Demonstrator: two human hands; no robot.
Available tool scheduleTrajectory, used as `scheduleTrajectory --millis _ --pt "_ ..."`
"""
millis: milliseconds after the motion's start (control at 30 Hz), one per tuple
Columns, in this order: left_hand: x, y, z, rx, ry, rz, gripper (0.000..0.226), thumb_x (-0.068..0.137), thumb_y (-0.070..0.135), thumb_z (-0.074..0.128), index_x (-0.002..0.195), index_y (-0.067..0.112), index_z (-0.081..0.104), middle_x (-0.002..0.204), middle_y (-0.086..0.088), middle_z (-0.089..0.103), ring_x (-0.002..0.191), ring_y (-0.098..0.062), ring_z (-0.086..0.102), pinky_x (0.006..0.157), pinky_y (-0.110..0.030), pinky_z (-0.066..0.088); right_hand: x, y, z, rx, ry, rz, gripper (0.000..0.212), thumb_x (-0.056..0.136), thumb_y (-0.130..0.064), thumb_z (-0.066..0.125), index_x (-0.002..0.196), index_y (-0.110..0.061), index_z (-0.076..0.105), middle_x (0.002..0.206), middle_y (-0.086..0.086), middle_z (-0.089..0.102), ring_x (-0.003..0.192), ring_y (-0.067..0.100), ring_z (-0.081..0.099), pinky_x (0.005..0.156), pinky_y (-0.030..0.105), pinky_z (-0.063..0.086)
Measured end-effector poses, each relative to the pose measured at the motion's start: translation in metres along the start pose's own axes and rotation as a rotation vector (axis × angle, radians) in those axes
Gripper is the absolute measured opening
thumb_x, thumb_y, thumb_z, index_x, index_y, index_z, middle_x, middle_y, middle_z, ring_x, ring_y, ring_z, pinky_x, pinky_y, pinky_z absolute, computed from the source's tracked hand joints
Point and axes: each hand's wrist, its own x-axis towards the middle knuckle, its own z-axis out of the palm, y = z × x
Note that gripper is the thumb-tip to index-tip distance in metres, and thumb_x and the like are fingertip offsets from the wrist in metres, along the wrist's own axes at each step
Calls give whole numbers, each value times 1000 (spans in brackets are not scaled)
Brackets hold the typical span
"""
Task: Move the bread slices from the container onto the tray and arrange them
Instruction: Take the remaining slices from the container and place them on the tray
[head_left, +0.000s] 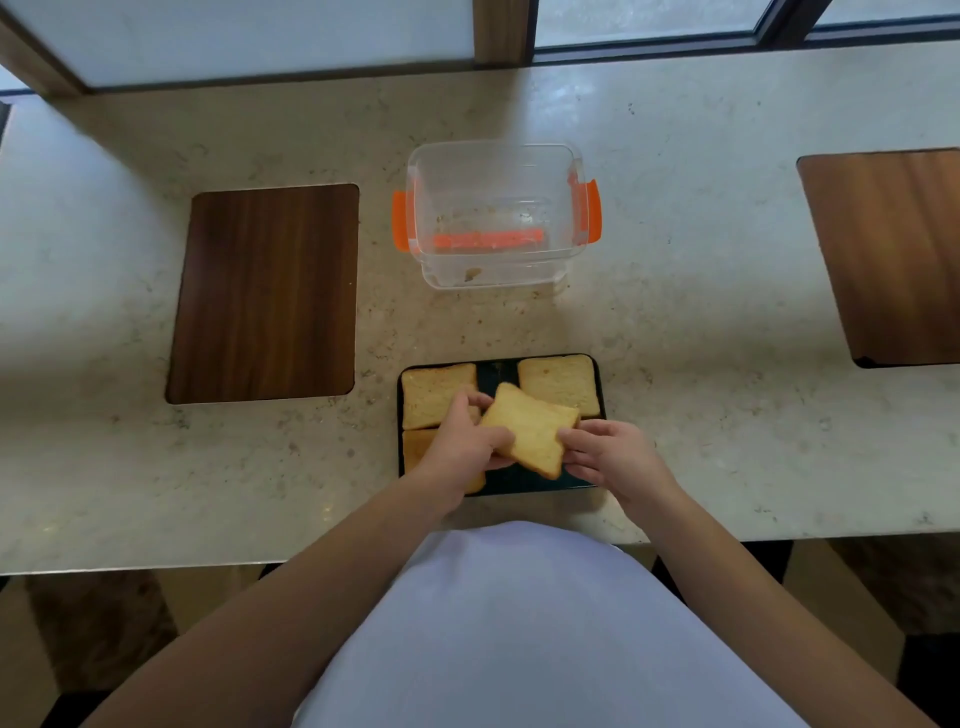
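Both hands, left hand (460, 441) and right hand (610, 457), are pinching one square golden bread slice (530, 428) between them, tilted over the dark rectangular tray (540, 486), apparently lining it up for the bare corner beneath the right hand; beyond, the clear plastic orange-clipped container (496, 213) is sitting empty.

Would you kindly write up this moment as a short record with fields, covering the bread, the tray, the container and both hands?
container: clear container with orange clips, open, no slices inside, only crumbs
tray: dark tray at the near counter edge
slices lying on tray: three visible, far left slice, far right slice, near left slice partly hidden by the left arm
held slice: fourth slice, tilted above the tray's middle
left hand: left hand grips the held slice's left edge
right hand: right hand grips its right corner
free spot: near right of tray
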Motion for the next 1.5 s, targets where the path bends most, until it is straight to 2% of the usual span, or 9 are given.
scheduleTrajectory --millis 133,333,433,667,800,967,1100,1333,1500 --pt "-2 -10 -2 221 -3 -132 26 84 11 69 105 18 56 113 -10 57 100 -25 61 71 -35 60 0 10 -15 -126 100 35 22 89 -17 76 107 -9 67 99 11 75 87 20 76 70 28 62" --pt "-4 -12 7 220 -78 -240 20 84 -2 64 103 7 63 106 -20 64 93 -30 67 66 -37 62 6 16 -27 -295 119 129 28 92 -21 70 117 -8 70 104 10 73 97 23 72 83 39 62" --pt "-2 -11 12 148 -93 -264 12 85 -2 63 92 7 65 105 -23 66 93 -33 68 69 -41 61 9 14 -28 -435 166 78 36 94 -24 67 127 -10 65 106 4 66 93 19 64 70 31 59" --pt "6 -16 19 228 -50 -206 27 88 8 62 115 12 60 117 -10 60 109 -23 55 86 -37 53 8 18 -28 -508 170 -58 47 92 -20 62 138 -13 59 123 1 67 107 17 62 96 45 54" --pt "7 -18 23 226 -53 -209 33 88 8 62 121 6 57 116 -13 60 107 -25 59 87 -37 55 7 20 -28 -522 167 -106 50 92 -21 62 141 -15 55 109 -5 66 95 8 62 78 30 53" --pt "7 -20 24 215 -44 -199 34 88 9 62 122 6 55 114 -14 61 102 -25 62 89 -38 56 8 22 -30 -601 184 -135 48 93 -23 61 139 -12 57 125 2 65 108 16 59 91 34 50" --pt "9 -21 25 263 -54 -189 40 89 12 62 127 9 53 115 -10 61 102 -21 61 88 -37 55 9 21 -29 -723 171 -160 42 94 -24 59 133 -9 61 99 -3 66 88 15 61 75 31 51" --pt "19 -25 31 401 60 -121 55 88 19 61 139 15 43 113 -7 60 96 -18 59 91 -42 54 7 23 -17 -1034 215 -350 54 94 -28 55 146 -17 45 131 4 50 105 18 55 81 34 53" --pt "24 -20 42 436 78 -75 56 85 19 58 139 15 44 109 -1 59 95 -18 59 91 -45 53 11 25 -9 -1197 210 -451 39 94 -26 56 132 -14 55 134 8 50 119 23 48 82 32 47"
